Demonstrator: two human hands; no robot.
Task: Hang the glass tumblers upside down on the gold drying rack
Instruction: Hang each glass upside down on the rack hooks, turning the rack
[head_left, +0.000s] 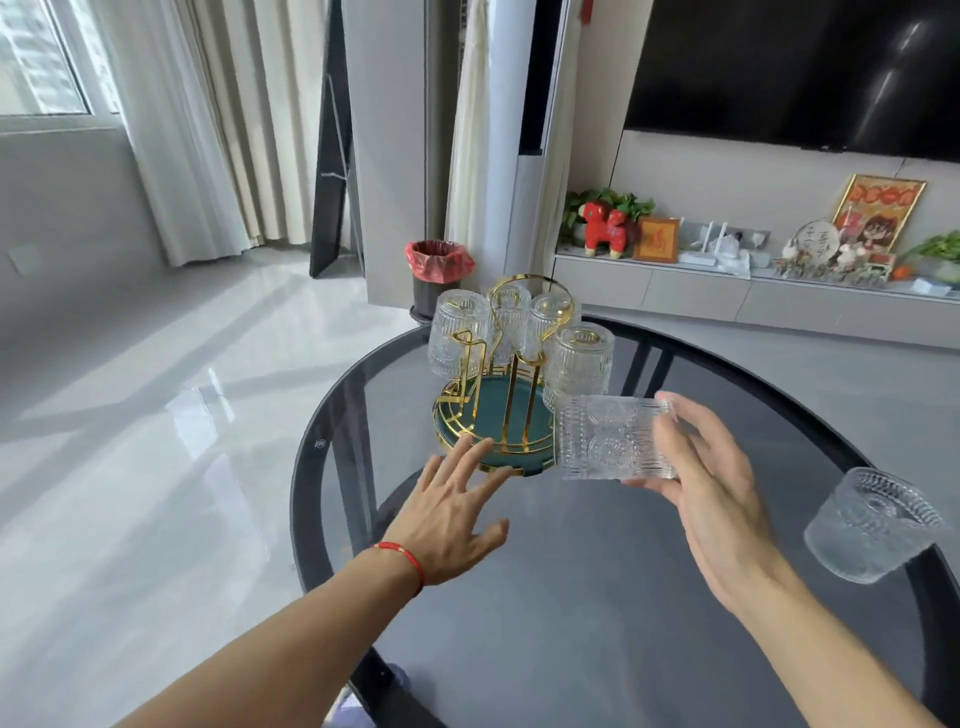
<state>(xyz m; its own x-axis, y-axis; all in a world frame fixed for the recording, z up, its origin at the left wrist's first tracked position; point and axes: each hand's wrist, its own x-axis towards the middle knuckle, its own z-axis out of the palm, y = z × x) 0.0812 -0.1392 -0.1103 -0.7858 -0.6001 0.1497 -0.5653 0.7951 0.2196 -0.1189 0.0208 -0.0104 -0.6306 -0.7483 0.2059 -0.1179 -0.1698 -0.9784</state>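
Observation:
The gold drying rack (511, 364) with a teal base stands on the far side of a round dark glass table (597, 597). Several ribbed glass tumblers hang upside down on its pegs, among them one at the left (457, 332) and one at the right (579, 366). My right hand (711, 488) holds another tumbler (613, 439) on its side, just right of the rack's base. My left hand (457, 514) hovers with fingers spread near the rack's front rim, touching nothing that I can see. One more tumbler (872, 525) stands upright at the table's right edge.
A bin with a red bag (439, 273) stands on the floor behind the table. A low TV cabinet (753, 296) with ornaments runs along the right wall. The pale floor lies to the table's left.

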